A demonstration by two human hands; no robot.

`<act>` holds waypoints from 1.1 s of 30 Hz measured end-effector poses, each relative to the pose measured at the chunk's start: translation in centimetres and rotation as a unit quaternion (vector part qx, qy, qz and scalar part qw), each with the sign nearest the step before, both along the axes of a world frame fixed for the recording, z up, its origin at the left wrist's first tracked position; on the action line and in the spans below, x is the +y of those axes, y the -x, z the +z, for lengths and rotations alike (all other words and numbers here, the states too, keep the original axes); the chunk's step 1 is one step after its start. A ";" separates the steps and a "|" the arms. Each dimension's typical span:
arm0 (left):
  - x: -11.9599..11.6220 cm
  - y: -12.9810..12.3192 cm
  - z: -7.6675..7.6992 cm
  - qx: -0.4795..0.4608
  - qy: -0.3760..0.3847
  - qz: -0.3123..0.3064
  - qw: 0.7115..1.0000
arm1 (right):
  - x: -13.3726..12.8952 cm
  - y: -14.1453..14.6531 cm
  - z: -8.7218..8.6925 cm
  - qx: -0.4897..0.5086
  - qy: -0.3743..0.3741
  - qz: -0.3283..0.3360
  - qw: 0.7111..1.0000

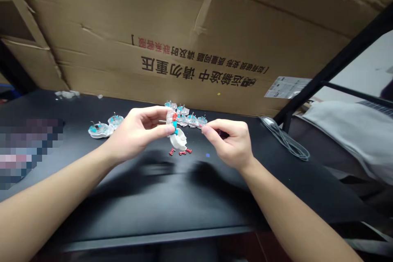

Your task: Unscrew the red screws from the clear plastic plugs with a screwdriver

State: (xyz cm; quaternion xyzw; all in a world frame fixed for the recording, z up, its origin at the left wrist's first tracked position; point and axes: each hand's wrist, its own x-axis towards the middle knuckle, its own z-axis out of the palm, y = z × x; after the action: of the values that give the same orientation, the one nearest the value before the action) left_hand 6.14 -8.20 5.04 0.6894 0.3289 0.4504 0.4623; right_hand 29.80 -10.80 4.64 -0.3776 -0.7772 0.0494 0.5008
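My left hand (139, 131) pinches a small clear plastic part (170, 117) with red and blue pieces in it, and a thin metal pin sticks out of its left side. My right hand (231, 141) is closed on a slim rod-like tool (193, 123); its far end meets the part, but its exact kind is unclear. Just below the left fingertips is a white curved shell (179, 140). Several small red pieces (181, 153) lie in front of it. Behind the hands sit several clear-and-blue plastic assemblies (192, 118) with upright metal pins.
Two more pinned assemblies (100, 129) rest left of my left hand. Clear plastic bits (67, 94) lie at the back left of the black table (172, 213). A large cardboard sheet (107, 65) stands behind. A coiled grey cable (288, 141) lies right, near a black metal frame (337, 61).
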 end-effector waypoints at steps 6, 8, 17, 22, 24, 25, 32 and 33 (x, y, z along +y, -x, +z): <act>0.3 1.0 0.8 0.124 -0.129 0.005 0.984 | 0.4 -0.6 0.6 -0.007 0.250 0.073 0.965; 0.4 1.3 1.1 0.173 -0.188 -0.002 0.967 | 0.7 -0.8 0.5 -0.025 0.342 0.110 0.933; 0.3 -0.4 -0.4 0.013 0.108 -0.035 0.993 | -0.3 -0.5 0.4 -0.084 -0.064 -0.092 0.990; 0.5 -0.4 -0.5 -0.042 0.104 -0.022 0.993 | 0.5 -1.1 0.7 0.096 0.130 0.048 0.986; 0.5 -0.1 -0.2 -0.033 0.073 -0.011 0.997 | 0.7 -1.1 0.6 0.153 0.207 0.116 0.959; 0.5 0.1 0.0 -0.027 0.063 -0.009 0.998 | 0.8 -1.0 0.5 0.169 0.224 0.126 0.951; 0.0 0.0 0.1 0.024 0.036 0.006 0.999 | 0.5 -1.2 0.3 0.120 0.047 0.077 0.989; 0.0 0.0 0.0 0.019 0.035 0.001 0.999 | 0.5 -1.4 0.3 0.105 0.020 0.081 0.991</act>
State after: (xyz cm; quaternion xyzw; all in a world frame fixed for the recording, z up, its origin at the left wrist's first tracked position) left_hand 6.18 -8.19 5.05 0.6806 0.3538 0.4264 0.4793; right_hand 31.19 -10.25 4.93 -0.3156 -0.7472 0.1446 0.5667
